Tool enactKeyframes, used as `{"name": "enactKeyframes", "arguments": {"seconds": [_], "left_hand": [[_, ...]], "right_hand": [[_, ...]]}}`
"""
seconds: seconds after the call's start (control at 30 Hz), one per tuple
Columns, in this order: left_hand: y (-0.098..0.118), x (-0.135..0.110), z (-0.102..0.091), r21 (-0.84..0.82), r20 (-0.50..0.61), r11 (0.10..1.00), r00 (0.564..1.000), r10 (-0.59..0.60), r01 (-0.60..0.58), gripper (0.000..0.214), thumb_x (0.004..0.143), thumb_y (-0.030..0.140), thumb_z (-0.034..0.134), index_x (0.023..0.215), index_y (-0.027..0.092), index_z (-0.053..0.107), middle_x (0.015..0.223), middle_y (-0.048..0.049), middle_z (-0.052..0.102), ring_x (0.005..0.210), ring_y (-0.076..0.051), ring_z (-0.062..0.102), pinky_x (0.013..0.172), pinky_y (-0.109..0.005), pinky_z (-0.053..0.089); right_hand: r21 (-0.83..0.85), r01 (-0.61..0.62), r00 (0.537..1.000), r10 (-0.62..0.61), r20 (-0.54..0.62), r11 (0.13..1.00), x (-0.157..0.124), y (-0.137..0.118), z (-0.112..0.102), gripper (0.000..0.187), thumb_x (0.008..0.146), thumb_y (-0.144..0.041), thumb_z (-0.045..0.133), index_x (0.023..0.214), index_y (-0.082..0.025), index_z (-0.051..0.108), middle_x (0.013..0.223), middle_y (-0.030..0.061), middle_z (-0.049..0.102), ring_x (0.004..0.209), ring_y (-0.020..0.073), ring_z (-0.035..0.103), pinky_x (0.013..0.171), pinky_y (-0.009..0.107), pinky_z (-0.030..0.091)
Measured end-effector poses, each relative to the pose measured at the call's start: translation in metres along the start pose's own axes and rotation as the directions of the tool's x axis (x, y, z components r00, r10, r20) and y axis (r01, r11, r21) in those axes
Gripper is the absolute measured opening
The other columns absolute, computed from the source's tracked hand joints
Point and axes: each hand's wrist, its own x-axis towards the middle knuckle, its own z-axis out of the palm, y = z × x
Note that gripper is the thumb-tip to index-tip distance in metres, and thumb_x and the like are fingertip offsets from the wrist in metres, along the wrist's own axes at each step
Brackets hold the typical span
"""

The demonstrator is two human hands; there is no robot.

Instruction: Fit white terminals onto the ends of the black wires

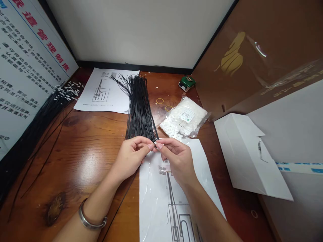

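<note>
**Q:** What do the two hands hold?

**A:** The left hand [131, 156] and the right hand [176, 161] meet fingertip to fingertip over the middle of the counter [83, 141]. Each is closed in a thumb-and-forefinger pinch on the near end of one black wire [155, 139], with the other fingers loosely curled. Whether a small fitting sits between the fingertips is too small to tell. A metal bangle [91, 218] circles the left wrist.

**Q:** Where does that wire lie?

**A:** It lies at the near right tip of the bundle of black wires [138, 107]. The bundle runs from the hands toward the far edge and fans out there.

**Q:** What surrounds the hands?

**A:** A printed drawing sheet [161, 208] lies under the right hand and reaches the near edge. A second drawing sheet [106, 90] lies at the far edge, partly under the bundle. A clear bag of small white parts [184, 117] sits just right of the bundle, with two yellow rubber bands [159, 101] between them. A green object [187, 83] sits at the far right corner. A white carton [249, 158] lies along the right edge, and a heap of black wires with white tips [50, 107] lies along the left edge.
</note>
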Motion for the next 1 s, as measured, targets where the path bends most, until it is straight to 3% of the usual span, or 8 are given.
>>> {"name": "enactKeyframes", "arguments": {"seconds": [0.33, 1.0], "left_hand": [[-0.0016, 0.0001, 0.0017, 0.010, -0.043, 1.000, 0.999, -0.017, 0.017, 0.016, 0.076, 0.029, 0.065, 0.077, 0.013, 0.064, 0.057, 0.0023, 0.057, 0.044, -0.006, 0.039, 0.041, -0.019, 0.026], [-0.0025, -0.0007, 0.0035, 0.070, -0.041, 0.998, 0.999, -0.006, 0.008, 0.014, 0.078, 0.028, 0.063, 0.075, 0.014, 0.063, 0.054, 0.0042, 0.050, 0.044, -0.006, 0.036, 0.042, -0.019, 0.025]], "right_hand": [[-0.027, -0.004, 1.000, 0.004, -0.010, 1.000, -0.0001, -0.0007, 0.0002, 0.011, 0.069, -0.028, 0.073, 0.073, -0.019, 0.068, 0.061, 0.0021, 0.069, 0.048, 0.0100, 0.052, 0.042, 0.023, 0.038], [-0.087, 0.004, 1.000, -0.005, -0.009, 0.996, -0.0003, -0.0018, -0.0004, 0.006, 0.070, -0.026, 0.070, 0.070, -0.019, 0.069, 0.068, 0.0040, 0.073, 0.052, 0.0125, 0.060, 0.044, 0.026, 0.045]]}}
